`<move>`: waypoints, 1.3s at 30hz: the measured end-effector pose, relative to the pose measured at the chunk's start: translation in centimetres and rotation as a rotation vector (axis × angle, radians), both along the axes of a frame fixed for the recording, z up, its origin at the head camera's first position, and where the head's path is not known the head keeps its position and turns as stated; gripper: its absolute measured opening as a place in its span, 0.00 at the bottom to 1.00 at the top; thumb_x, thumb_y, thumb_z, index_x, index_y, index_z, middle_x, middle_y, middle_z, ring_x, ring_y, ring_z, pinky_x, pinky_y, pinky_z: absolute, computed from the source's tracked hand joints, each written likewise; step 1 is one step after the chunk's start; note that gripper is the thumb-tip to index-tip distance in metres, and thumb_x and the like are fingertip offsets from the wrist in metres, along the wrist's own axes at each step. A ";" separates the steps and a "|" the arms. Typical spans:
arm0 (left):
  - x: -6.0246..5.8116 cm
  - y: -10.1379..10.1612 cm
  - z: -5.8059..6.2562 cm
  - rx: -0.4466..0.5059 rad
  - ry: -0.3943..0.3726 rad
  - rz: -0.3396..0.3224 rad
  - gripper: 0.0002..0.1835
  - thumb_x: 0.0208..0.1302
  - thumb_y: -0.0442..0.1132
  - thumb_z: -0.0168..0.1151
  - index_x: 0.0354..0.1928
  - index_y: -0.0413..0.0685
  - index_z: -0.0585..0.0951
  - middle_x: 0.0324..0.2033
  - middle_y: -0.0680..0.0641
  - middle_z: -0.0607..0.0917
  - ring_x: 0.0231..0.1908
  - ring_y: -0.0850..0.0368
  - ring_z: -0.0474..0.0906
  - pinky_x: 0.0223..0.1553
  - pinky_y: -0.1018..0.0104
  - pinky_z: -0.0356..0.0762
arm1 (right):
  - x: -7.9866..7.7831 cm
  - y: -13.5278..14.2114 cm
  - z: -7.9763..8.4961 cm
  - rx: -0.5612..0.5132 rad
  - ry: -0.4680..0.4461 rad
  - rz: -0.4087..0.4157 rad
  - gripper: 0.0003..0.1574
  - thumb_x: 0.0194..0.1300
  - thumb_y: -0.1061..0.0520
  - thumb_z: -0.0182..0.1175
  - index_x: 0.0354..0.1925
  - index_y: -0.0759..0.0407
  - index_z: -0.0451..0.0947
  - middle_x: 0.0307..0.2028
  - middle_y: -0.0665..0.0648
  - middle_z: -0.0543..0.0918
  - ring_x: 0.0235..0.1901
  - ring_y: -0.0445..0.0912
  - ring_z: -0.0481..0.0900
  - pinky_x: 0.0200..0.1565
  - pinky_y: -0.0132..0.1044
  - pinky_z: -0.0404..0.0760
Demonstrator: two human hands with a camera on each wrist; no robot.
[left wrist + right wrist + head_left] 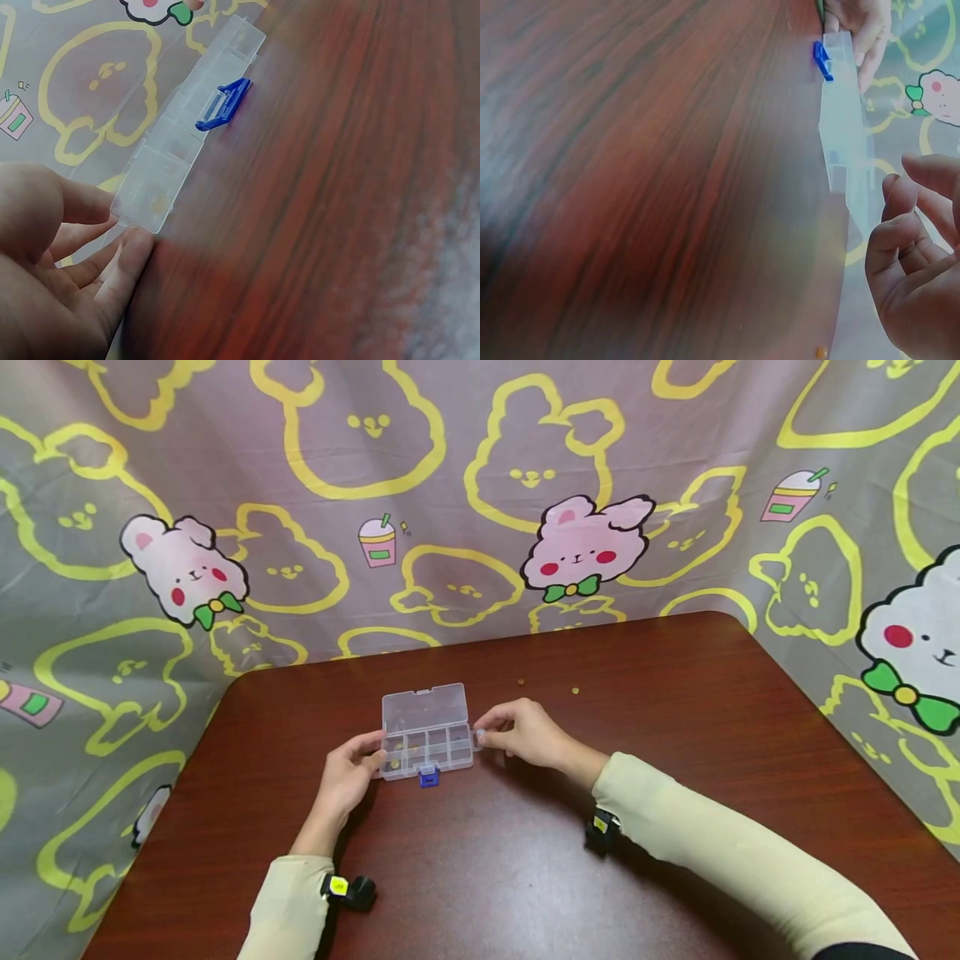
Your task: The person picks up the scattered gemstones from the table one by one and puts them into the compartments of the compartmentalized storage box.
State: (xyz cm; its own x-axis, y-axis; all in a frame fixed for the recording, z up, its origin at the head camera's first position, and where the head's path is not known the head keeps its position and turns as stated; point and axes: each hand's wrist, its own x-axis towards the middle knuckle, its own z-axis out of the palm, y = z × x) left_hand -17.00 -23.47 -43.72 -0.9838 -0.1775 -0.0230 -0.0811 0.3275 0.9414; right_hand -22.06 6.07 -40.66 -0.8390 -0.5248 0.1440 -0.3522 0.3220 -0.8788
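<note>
A clear plastic compartment box (428, 750) stands on the table, its transparent lid (424, 708) swung back and its blue latch (429, 777) hanging at the front. Small yellowish pieces (395, 764) lie in its left compartments. My left hand (350, 774) grips the box's left end between thumb and fingers; the left wrist view shows this grip closely. At the opposite end is my right hand (528, 735), fingers bent and tips close together beside the box's clear end tab (478, 739). Whether those fingertips pinch something is unclear; the right wrist view (919, 262) shows nothing distinct between them.
Beyond my right hand, a small orange-brown piece (521, 682) and a small yellow piece (575, 691) lie on the brown wooden table (675, 693). A patterned cloth (465, 460) hangs around the table's back and sides.
</note>
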 end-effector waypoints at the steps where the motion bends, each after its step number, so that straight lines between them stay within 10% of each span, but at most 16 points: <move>1: 0.0 0.0 0.0 -0.001 -0.001 0.002 0.19 0.69 0.26 0.58 0.61 0.33 0.79 0.55 0.31 0.81 0.40 0.58 0.81 0.35 0.73 0.81 | 0.0 -0.2 0.0 -0.001 -0.001 0.003 0.10 0.62 0.65 0.69 0.43 0.66 0.86 0.29 0.52 0.87 0.18 0.49 0.79 0.20 0.33 0.75; 39: -0.1 0.0 -0.2 -0.004 0.001 0.014 0.18 0.71 0.28 0.58 0.61 0.35 0.79 0.54 0.33 0.81 0.42 0.56 0.80 0.36 0.72 0.82 | 0.1 -7.5 -0.2 0.018 0.053 0.049 0.08 0.60 0.63 0.71 0.40 0.64 0.87 0.28 0.50 0.85 0.25 0.39 0.77 0.27 0.29 0.76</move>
State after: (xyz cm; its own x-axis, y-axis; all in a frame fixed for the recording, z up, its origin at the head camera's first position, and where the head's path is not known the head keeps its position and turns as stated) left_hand -17.06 -23.50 -43.93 -0.9812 -0.1916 -0.0210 -0.0846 0.3303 0.9401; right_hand -21.93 -1.45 -40.81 -0.8038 -0.5676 0.1781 -0.4140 0.3186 -0.8527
